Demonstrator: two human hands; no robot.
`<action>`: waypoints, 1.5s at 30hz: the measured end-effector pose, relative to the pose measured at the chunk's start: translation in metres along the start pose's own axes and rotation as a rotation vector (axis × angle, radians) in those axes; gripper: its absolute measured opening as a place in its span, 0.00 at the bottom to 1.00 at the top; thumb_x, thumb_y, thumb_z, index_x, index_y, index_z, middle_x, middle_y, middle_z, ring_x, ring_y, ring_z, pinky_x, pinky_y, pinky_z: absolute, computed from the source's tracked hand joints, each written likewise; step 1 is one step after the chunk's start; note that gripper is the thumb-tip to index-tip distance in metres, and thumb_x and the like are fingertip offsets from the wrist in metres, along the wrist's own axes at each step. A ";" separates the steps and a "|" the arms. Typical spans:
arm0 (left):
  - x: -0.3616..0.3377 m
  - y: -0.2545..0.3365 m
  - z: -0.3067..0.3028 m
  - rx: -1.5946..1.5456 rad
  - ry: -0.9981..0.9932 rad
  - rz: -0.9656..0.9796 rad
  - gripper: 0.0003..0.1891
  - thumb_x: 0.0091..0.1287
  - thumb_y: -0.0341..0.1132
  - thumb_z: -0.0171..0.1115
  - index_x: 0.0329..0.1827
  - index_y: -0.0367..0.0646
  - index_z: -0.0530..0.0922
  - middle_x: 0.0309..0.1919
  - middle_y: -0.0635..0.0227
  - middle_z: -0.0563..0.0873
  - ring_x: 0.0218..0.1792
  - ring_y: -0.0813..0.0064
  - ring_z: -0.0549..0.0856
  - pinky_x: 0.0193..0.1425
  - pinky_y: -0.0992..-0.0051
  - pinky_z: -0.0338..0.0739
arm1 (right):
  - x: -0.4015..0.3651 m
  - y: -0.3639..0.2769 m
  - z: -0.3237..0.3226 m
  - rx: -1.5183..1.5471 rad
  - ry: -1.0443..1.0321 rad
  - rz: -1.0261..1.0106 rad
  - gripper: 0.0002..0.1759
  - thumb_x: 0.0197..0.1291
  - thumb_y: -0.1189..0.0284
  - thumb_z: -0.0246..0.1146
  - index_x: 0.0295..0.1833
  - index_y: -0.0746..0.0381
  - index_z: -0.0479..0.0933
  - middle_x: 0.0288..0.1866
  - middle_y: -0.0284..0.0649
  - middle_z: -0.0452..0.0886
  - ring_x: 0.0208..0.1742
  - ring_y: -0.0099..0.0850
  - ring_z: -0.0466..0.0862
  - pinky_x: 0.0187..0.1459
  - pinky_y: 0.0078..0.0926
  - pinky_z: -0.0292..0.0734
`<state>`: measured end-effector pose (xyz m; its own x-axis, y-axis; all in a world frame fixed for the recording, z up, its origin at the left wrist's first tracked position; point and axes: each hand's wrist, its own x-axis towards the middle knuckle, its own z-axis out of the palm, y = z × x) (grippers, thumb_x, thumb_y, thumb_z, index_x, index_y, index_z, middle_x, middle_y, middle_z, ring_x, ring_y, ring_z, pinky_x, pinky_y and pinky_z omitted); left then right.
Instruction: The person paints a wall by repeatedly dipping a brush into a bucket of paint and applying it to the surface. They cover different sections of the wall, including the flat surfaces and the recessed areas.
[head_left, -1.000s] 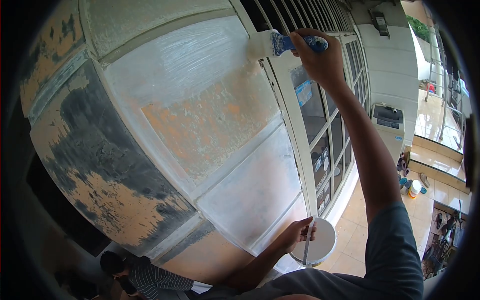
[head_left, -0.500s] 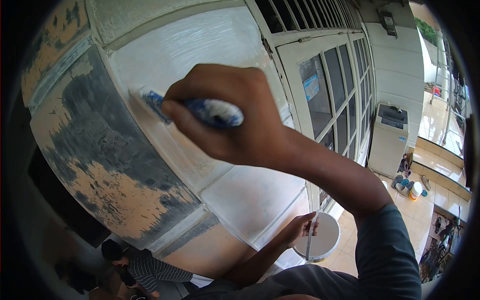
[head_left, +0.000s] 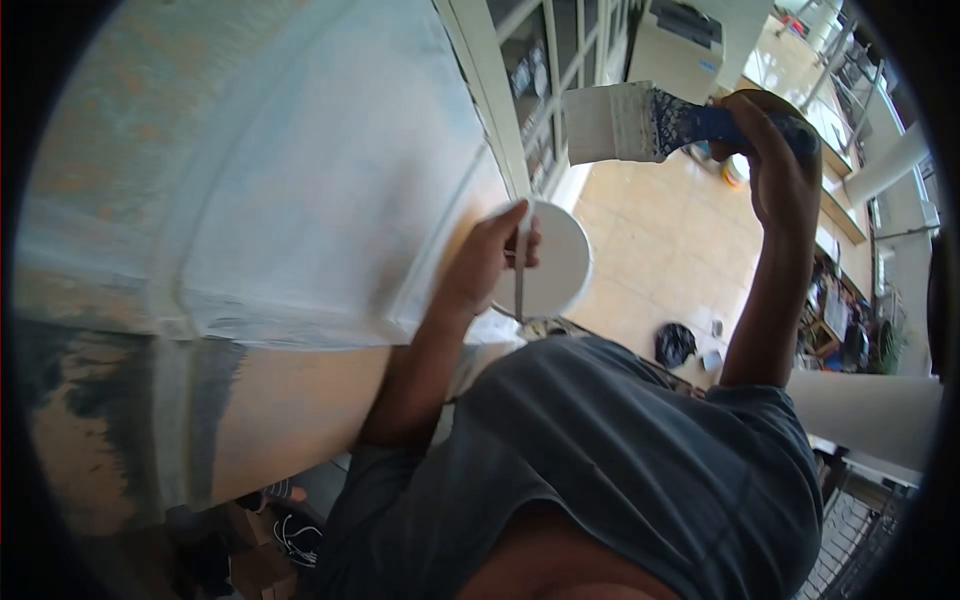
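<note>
My right hand (head_left: 776,150) is wrapped round the blue handle of a wide paintbrush (head_left: 688,122), raised at the upper right. The brush's bristles are coated white and point left, held apart from the wall. Lower and nearer the middle, my left hand (head_left: 488,258) grips the thin bucket handle (head_left: 520,280) that runs across the top of a white bucket (head_left: 572,262). Pale paint fills the bucket's round opening. Beside it on the left stands a wall panel (head_left: 320,190) with a whitish coat.
Bare tan and dark grey patches (head_left: 80,430) mark the lower left wall. A window frame (head_left: 535,100) adjoins the panel. Below are floor tiles (head_left: 640,240), a black plastic bag (head_left: 675,343) and a washing machine (head_left: 680,50). Cardboard boxes (head_left: 262,570) lie bottom left.
My right hand has taken the brush off the wall and swung it to the right, above the floor. My view has tilted down; my left hand still holds the bucket.
</note>
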<state>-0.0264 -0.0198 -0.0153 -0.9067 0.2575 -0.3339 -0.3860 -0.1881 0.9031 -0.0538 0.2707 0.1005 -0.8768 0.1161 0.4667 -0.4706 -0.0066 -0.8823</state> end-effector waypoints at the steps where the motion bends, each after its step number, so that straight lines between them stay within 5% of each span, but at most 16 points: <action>1: -0.001 0.003 0.002 0.045 -0.005 -0.004 0.21 0.71 0.51 0.47 0.44 0.41 0.78 0.31 0.71 0.82 0.34 0.77 0.80 0.46 0.72 0.74 | -0.014 0.012 -0.002 -0.042 0.034 0.053 0.10 0.59 0.73 0.64 0.41 0.71 0.80 0.28 0.43 0.83 0.25 0.28 0.83 0.30 0.22 0.78; 7: 0.001 0.001 0.003 0.077 0.047 0.004 0.27 0.68 0.55 0.49 0.45 0.35 0.78 0.32 0.67 0.81 0.37 0.75 0.80 0.49 0.73 0.74 | -0.067 0.076 0.017 -0.246 -0.294 0.370 0.09 0.59 0.72 0.64 0.37 0.68 0.81 0.25 0.38 0.83 0.25 0.21 0.81 0.29 0.19 0.77; 9: 0.002 0.002 0.003 0.079 0.036 0.018 0.28 0.68 0.56 0.50 0.46 0.34 0.77 0.33 0.66 0.81 0.38 0.75 0.80 0.49 0.72 0.75 | -0.078 0.091 0.047 -0.340 -0.393 0.402 0.10 0.56 0.69 0.66 0.36 0.67 0.82 0.25 0.40 0.83 0.27 0.28 0.83 0.33 0.24 0.78; 11: 0.002 0.002 0.003 0.070 0.019 0.044 0.29 0.67 0.56 0.50 0.47 0.33 0.77 0.34 0.66 0.81 0.38 0.75 0.80 0.49 0.72 0.75 | -0.080 0.113 0.072 -0.568 -0.670 0.148 0.09 0.54 0.73 0.66 0.39 0.66 0.81 0.34 0.43 0.84 0.35 0.33 0.84 0.40 0.28 0.78; 16: -0.001 0.004 0.002 0.104 0.021 0.030 0.31 0.67 0.58 0.50 0.48 0.32 0.77 0.35 0.63 0.81 0.39 0.74 0.79 0.49 0.73 0.75 | -0.076 0.191 0.115 -0.794 -1.289 0.026 0.07 0.46 0.72 0.68 0.31 0.64 0.80 0.35 0.46 0.82 0.39 0.43 0.83 0.44 0.38 0.77; 22: 0.004 0.006 0.005 0.124 0.032 -0.004 0.32 0.67 0.59 0.49 0.48 0.32 0.77 0.34 0.62 0.81 0.38 0.74 0.80 0.48 0.74 0.74 | -0.065 0.166 0.141 -0.902 -1.462 0.042 0.11 0.46 0.77 0.64 0.39 0.62 0.79 0.44 0.41 0.80 0.50 0.39 0.80 0.49 0.33 0.75; 28: 0.008 0.010 0.002 0.059 0.075 -0.012 0.33 0.65 0.60 0.50 0.48 0.31 0.77 0.35 0.62 0.81 0.37 0.73 0.80 0.48 0.74 0.75 | -0.071 0.195 0.147 -0.905 -1.546 0.143 0.11 0.45 0.79 0.62 0.37 0.64 0.79 0.40 0.43 0.80 0.48 0.39 0.80 0.49 0.33 0.75; 36: -0.001 0.014 0.003 -0.010 0.042 0.048 0.34 0.66 0.60 0.50 0.51 0.30 0.75 0.37 0.60 0.81 0.40 0.72 0.80 0.51 0.71 0.75 | -0.048 0.149 0.105 -0.680 -1.079 0.003 0.08 0.43 0.73 0.65 0.29 0.66 0.79 0.25 0.48 0.81 0.28 0.42 0.81 0.37 0.35 0.77; 41: -0.003 0.014 0.005 -0.009 0.049 0.061 0.35 0.67 0.60 0.48 0.52 0.30 0.74 0.39 0.59 0.81 0.42 0.71 0.80 0.52 0.70 0.75 | -0.041 0.114 0.051 -0.380 -0.583 0.496 0.10 0.54 0.71 0.65 0.37 0.68 0.81 0.25 0.41 0.82 0.26 0.26 0.82 0.32 0.22 0.78; 45: 0.000 0.012 0.004 -0.013 0.044 0.058 0.37 0.67 0.62 0.46 0.55 0.29 0.73 0.40 0.58 0.81 0.42 0.71 0.79 0.53 0.70 0.74 | -0.057 0.133 0.024 -0.092 -0.159 0.660 0.12 0.58 0.70 0.64 0.41 0.70 0.78 0.29 0.41 0.82 0.26 0.27 0.81 0.30 0.22 0.78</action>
<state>-0.0304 -0.0188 -0.0032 -0.9342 0.2039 -0.2928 -0.3344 -0.2135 0.9179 -0.0684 0.2389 -0.0417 -0.9843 -0.0304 -0.1737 0.1717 0.0592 -0.9834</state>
